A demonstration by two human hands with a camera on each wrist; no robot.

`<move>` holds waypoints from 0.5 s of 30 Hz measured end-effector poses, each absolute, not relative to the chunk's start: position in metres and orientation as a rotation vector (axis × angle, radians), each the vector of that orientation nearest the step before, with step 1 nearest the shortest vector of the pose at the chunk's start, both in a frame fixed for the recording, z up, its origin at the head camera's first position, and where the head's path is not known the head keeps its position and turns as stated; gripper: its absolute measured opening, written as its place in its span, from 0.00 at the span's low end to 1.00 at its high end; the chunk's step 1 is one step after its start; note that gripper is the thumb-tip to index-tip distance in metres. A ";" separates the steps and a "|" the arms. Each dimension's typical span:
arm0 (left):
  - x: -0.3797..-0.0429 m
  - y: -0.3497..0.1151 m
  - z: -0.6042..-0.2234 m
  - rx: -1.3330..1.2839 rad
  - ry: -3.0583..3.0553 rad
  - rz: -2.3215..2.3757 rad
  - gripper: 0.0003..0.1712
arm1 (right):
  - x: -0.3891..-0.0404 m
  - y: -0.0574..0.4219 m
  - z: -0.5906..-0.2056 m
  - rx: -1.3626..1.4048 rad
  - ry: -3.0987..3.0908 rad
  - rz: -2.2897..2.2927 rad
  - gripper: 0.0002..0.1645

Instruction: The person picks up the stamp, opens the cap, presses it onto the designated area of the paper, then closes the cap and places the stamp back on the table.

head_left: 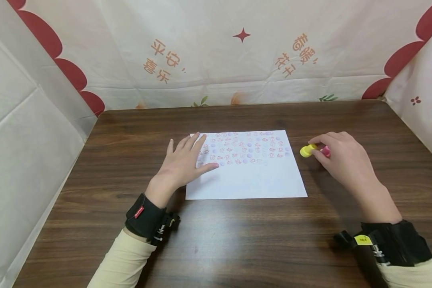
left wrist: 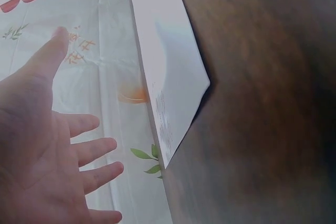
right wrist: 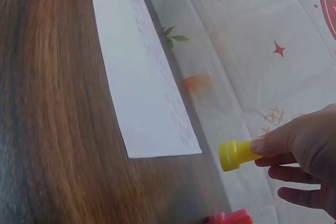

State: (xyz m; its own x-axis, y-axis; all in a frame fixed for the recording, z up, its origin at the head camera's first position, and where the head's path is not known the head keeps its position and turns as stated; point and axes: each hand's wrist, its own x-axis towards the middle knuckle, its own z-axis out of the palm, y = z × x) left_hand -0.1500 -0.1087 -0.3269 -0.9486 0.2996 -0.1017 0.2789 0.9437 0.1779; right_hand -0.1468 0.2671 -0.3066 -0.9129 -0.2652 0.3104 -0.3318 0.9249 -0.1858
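My right hand (head_left: 345, 160) pinches a small yellow stamp (head_left: 307, 151) between thumb and fingertips, just beyond the paper's right edge. In the right wrist view the yellow stamp (right wrist: 233, 155) points its wide round end towards the sheet. A pink stamp (head_left: 325, 151) shows partly behind the right fingers; the rest of it is hidden. White paper (head_left: 245, 182) lies flat, its upper half covered with rows of small red and purple prints. Over the paper's left edge my left hand (head_left: 184, 162) spreads its fingers and holds nothing, as the left wrist view also shows.
Under the sheet is a dark wood-grain table (head_left: 216, 240). Behind its far edge hangs a white cloth (head_left: 209, 44) with red scallops and printed characters, which also lines the left and right sides. Both wrists wear black straps (head_left: 144, 216) with cameras.
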 end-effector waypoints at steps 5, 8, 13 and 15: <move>-0.151 -0.108 -0.326 0.485 3.002 0.293 0.55 | -0.146 0.261 -0.305 0.433 -2.793 0.401 0.16; -0.151 -0.108 -0.325 0.516 3.014 0.350 0.54 | -0.145 0.257 -0.305 0.418 -2.791 0.460 0.15; -0.150 -0.105 -0.322 0.533 3.011 0.489 0.52 | -0.145 0.248 -0.305 0.435 -2.791 0.501 0.15; -0.149 -0.104 -0.321 0.524 3.000 0.552 0.50 | -0.145 0.245 -0.305 0.441 -2.796 0.507 0.15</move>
State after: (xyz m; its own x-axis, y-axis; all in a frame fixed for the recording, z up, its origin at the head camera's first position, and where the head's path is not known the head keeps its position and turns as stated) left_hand -0.1491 -0.1037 -0.3215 -0.9415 0.3365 0.0154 0.3200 0.8791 0.3532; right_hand -0.1453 0.2451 -0.3047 -0.9185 -0.2468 0.3090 -0.3395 0.8927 -0.2965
